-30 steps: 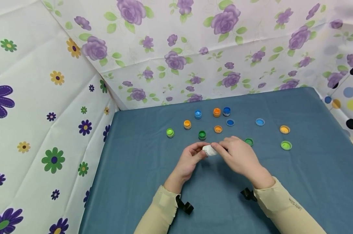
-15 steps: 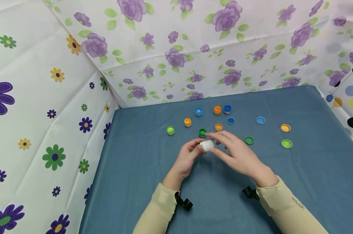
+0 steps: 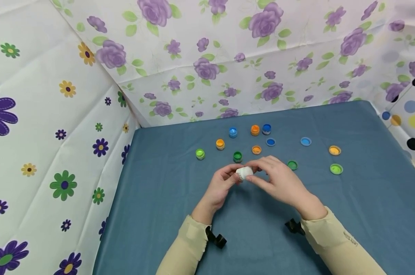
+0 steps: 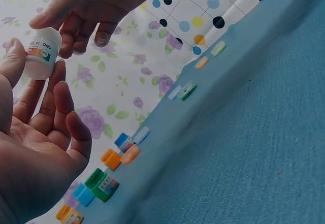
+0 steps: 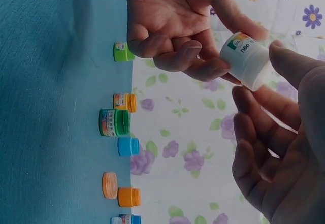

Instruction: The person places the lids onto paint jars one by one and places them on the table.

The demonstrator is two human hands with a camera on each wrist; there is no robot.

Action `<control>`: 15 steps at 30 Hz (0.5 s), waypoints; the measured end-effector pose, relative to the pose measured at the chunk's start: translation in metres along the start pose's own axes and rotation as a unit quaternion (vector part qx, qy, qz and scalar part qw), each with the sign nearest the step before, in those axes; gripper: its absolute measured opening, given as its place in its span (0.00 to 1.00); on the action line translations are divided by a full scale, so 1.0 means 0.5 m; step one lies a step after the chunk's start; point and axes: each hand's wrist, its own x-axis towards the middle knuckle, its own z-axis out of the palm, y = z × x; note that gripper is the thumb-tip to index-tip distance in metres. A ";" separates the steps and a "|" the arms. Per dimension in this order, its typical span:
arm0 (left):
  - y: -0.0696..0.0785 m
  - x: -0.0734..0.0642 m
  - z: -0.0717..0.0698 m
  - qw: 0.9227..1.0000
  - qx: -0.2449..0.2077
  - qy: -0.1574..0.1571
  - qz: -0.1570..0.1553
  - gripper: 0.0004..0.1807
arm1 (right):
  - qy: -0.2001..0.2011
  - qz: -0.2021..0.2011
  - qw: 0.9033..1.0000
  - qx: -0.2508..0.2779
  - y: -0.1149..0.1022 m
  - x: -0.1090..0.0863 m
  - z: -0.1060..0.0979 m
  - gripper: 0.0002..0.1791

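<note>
A small white paint jar [image 3: 244, 173] with a printed label is held above the table, lying nearly on its side in the head view. My left hand [image 3: 217, 190] grips its body between thumb and fingers. From the other side my right hand [image 3: 284, 185] pinches the lid end, thumb on one side and fingertips on the other. In the left wrist view the jar [image 4: 42, 54] looks closed, its label facing that camera. Just beyond the hands stands an open green paint jar [image 3: 237, 157].
Several other open jars stand farther back, among them light green [image 3: 200, 154], yellow [image 3: 220, 144], light blue [image 3: 233, 132], orange [image 3: 255, 130] and dark blue [image 3: 266, 129]. Loose lids lie to the right, including a green lid [image 3: 292, 165] and a yellow lid [image 3: 334, 150]. Flowered sheets border the blue tablecloth [image 3: 159, 198].
The right hand first covered the jar's lid end, then loosened with its fingers spread, and now its fingers have closed in on the lid again. The left hand keeps its grip.
</note>
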 end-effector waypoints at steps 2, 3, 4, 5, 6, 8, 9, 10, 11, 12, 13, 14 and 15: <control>-0.002 -0.001 0.001 1.000 0.002 -0.002 0.001 0.42 | 0.006 0.017 1.000 -0.014 -0.002 0.000 0.003 0.13; -0.003 -0.001 0.001 1.000 0.004 -0.004 0.001 0.42 | 0.009 0.026 0.999 -0.021 -0.004 0.001 0.004 0.11; -0.003 -0.002 0.002 1.000 0.006 -0.006 0.001 0.42 | 0.011 0.034 0.999 -0.030 -0.004 0.001 0.006 0.09; -0.004 -0.003 0.003 1.000 0.007 -0.009 0.002 0.42 | 0.011 0.041 0.998 -0.038 -0.005 0.002 0.007 0.10; -0.004 -0.003 0.004 1.000 0.009 -0.012 0.002 0.42 | 0.011 0.048 0.998 -0.047 -0.005 0.002 0.008 0.13; -0.003 -0.003 0.006 1.000 0.011 -0.015 0.001 0.43 | 0.011 0.059 0.997 -0.058 -0.006 0.003 0.010 0.19; -0.003 -0.003 0.006 1.000 0.011 -0.015 0.000 0.44 | 0.011 0.065 0.996 -0.061 -0.006 0.003 0.010 0.21; -0.003 -0.003 0.007 1.000 0.012 -0.013 0.000 0.45 | 0.013 0.071 0.995 -0.063 -0.007 0.003 0.010 0.23; -0.003 -0.003 0.007 1.000 0.011 -0.012 0.000 0.45 | 0.015 0.076 0.995 -0.062 -0.007 0.002 0.010 0.25; -0.003 -0.002 0.007 1.000 0.011 -0.009 -0.001 0.45 | 0.020 0.080 0.995 -0.060 -0.007 0.001 0.009 0.25; -0.002 -0.002 0.007 1.000 0.011 -0.006 0.000 0.46 | 0.025 0.084 0.995 -0.053 -0.006 0.000 0.009 0.24; -0.002 -0.002 0.006 1.000 0.012 -0.004 0.000 0.46 | 0.031 0.085 0.995 -0.045 -0.006 -0.001 0.008 0.21; -0.002 -0.002 0.006 1.000 0.012 -0.002 0.001 0.46 | 0.037 0.082 0.995 -0.039 -0.005 -0.002 0.007 0.18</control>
